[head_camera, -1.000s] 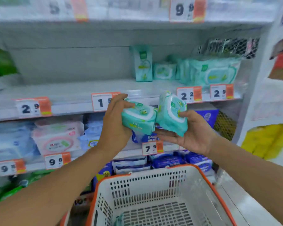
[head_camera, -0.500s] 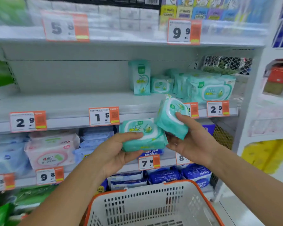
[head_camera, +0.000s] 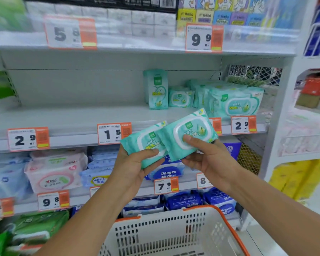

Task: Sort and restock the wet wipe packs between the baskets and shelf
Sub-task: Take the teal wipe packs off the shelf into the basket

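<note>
A person stands facing a store shelf, with both bare arms reaching forward. The left hand [head_camera: 135, 163] grips a mint-green wet wipe pack [head_camera: 146, 143], thumb lying across its front and fingers curled behind it. The right hand [head_camera: 207, 157] grips a second mint-green pack [head_camera: 189, 133] the same way, thumb pressed on the white flip lid. The two packs are held side by side in front of the middle shelf edge [head_camera: 72, 139], and the right pack overlaps the left one's edge, so they touch.

On the middle shelf, behind and above the hands, more mint-green packs are stocked toward the right: one tall pack standing upright [head_camera: 156, 89], a small pack just beside it [head_camera: 180, 97], and a cluster of larger packs [head_camera: 235, 104] against the wire mesh side panel [head_camera: 255, 74]. The left stretch of that shelf holds nothing visible.

Orange and white price tags [head_camera: 114, 133] run along the shelf edges. The shelf below carries pink packs [head_camera: 55, 174] and blue packs [head_camera: 183, 201]; their printing is partly blurred, so the brands are hard to read.

Below the hands sits a white plastic basket with an orange rim [head_camera: 174, 235], its inside mostly out of frame.
</note>
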### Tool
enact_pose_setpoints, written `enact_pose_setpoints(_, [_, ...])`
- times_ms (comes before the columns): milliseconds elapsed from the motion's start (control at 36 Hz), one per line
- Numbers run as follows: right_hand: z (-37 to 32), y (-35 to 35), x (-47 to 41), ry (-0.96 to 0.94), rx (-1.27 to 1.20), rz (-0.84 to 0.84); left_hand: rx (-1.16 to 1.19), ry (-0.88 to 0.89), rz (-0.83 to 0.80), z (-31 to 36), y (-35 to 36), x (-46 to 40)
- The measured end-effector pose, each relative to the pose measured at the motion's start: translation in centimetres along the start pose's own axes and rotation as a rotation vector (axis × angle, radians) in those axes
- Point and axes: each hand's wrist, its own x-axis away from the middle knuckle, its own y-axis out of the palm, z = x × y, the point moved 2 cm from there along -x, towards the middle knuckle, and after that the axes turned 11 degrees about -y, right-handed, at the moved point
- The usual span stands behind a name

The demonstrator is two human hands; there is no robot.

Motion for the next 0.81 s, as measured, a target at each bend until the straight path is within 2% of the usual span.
enact_pose_setpoints(167, [-0.6,-1.1,-0.5,0.038,-0.051,0.039,0.039,-0.021,-0.002,-0.3,0.3,-0.2])
enact_pose_setpoints(278, [-0.8,-1.4,-0.4,0.033,-0.068,0.014,0.011,-0.019,-0.072,-0.3,0.8,0.0])
enact_pose_setpoints(444, [-0.3,0.0,0.9,0.054,0.022,-0.141,-0.22,0.033,-0.19,-1.2,2.0,0.6])
enact_pose_setpoints(528, [-0.8,-0.1,0.8,0.038,0.314,-0.196,-0.316,0.077,-0.156,-1.4,2.1,0.2])
enact_pose_setpoints(639, [-3.9,-1.7,-0.7,-0.227,0.727,-0.269,-0.601,0.246,-0.136,0.5,2.7,-0.9])
enact_pose_setpoints(722, [-6.5,-1.5,-2.1,-0.404,1.011,-0.513,-0.769,0.328,-0.281,2.1,4.8,-1.2])
enact_pose_setpoints(806, [-8.3,0.1,-3.9,-0.437,1.197,-0.701,-0.94,0.434,-0.385,3.9,6.6,-2.1])
